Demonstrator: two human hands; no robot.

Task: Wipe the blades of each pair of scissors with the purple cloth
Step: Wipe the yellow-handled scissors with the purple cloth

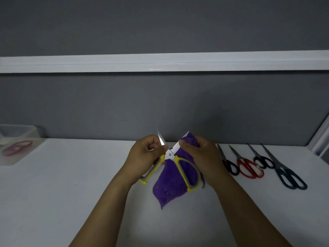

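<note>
Table (71, 193): one, white, set against a grey wall (160, 104).
Box (10, 157): one, clear, on the table at far left.
Cloth (170, 189): one, purple, held up over the table's middle. Its top is folded round the right blade and its lower point hangs towards the table.
Hands: two. The left hand (144, 155) curls round the lower-left handle. The right hand (204, 157) pinches the cloth onto the right blade, thumb in front.
Yellow scissors (170, 155): one pair, raised between the hands, blades spread wide, tips up.
Row at right: four pairs lying side by side on the table, tips away: small black pair (229, 165), red pair (247, 168), second black pair (263, 162), dark blue pair (288, 177).
Boxed pair (17, 147): one, reddish, blurred.
Scissors total: six.
</note>
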